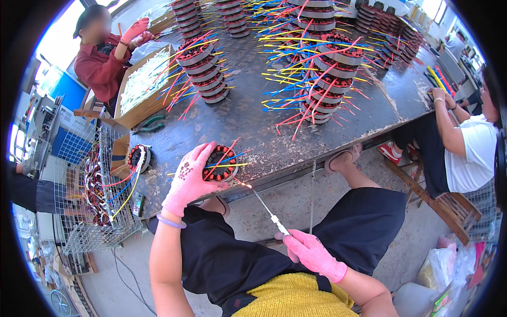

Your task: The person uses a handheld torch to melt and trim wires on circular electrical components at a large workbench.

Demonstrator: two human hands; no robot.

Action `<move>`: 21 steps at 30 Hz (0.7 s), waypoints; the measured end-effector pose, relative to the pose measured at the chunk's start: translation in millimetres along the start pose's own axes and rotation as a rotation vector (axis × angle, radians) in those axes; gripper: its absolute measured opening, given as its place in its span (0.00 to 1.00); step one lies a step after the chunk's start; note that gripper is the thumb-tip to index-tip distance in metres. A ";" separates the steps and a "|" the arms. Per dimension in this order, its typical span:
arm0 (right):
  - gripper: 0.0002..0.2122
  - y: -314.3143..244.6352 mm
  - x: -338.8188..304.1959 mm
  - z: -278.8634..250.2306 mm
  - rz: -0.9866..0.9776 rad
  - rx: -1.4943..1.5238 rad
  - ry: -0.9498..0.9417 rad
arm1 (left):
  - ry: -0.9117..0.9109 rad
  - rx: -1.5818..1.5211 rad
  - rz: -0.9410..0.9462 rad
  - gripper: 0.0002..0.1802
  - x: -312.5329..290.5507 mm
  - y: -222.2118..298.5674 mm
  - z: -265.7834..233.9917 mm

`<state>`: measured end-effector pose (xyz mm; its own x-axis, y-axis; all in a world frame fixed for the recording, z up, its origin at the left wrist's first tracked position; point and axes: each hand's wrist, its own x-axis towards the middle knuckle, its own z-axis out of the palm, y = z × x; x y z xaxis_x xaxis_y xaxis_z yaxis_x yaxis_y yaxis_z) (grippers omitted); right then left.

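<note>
My left hand, in a pink glove, grips the near-left side of a motor stator at the table's front edge. Its thumb stretches along the near rim. Red, blue and yellow leads stick out of the ring's dark, red-lined slots. In my right hand, also pink-gloved, is a slim tool with a white handle and a thin metal shaft. The tool's tip glows orange close to the stator's near right edge, by a lead; whether they touch I cannot tell.
Stacked stators with leads jutting sideways rise across the dark table. Another stator sits left, near green-handled pliers, a carton of white pieces and a wire basket. Co-workers sit far left and right.
</note>
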<state>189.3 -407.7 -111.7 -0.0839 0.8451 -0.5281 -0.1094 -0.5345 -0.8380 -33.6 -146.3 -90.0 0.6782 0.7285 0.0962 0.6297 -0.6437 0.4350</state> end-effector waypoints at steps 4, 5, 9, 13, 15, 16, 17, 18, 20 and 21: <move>0.17 -2.1 -1.8 1.7 -0.010 0.042 -0.008 | 0.001 -0.001 -0.005 0.56 -1.5 0.4 -2.8; 0.17 -0.5 -2.1 1.4 -0.004 0.071 -0.007 | 0.001 -0.003 -0.002 0.56 -0.4 0.5 -1.4; 0.17 3.6 -1.9 0.2 -0.028 0.059 -0.003 | 0.003 0.005 0.001 0.56 0.3 0.2 0.1; 0.16 0.6 -1.1 -0.6 -0.040 -0.047 -0.001 | 0.006 0.008 -0.002 0.56 -1.1 0.6 -0.9; 0.16 -0.5 -1.7 -1.3 -0.037 -0.070 0.004 | 0.003 0.003 0.002 0.56 0.1 -0.3 0.5; 0.16 -0.6 -1.9 -1.6 -0.031 -0.069 0.007 | 0.001 0.000 0.004 0.56 0.5 -0.8 1.4; 0.17 -0.9 -1.9 -1.4 -0.026 -0.069 0.006 | 0.002 0.004 0.004 0.56 0.1 -1.3 1.0; 0.17 -1.0 -1.8 -1.2 -0.029 -0.069 0.003 | 0.004 0.007 0.004 0.56 -0.4 -1.7 0.7; 0.17 -0.5 -1.9 -1.3 -0.033 -0.069 0.000 | 0.005 0.012 0.007 0.56 -0.6 -1.9 0.6; 0.17 0.6 -1.6 -1.6 -0.031 -0.066 0.000 | 0.005 0.013 0.009 0.56 -0.2 -1.8 1.0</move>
<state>190.9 -409.4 -111.5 -0.0819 0.8613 -0.5015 -0.0467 -0.5059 -0.8613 -34.5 -145.5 -91.7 0.6820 0.7239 0.1043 0.6284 -0.6530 0.4227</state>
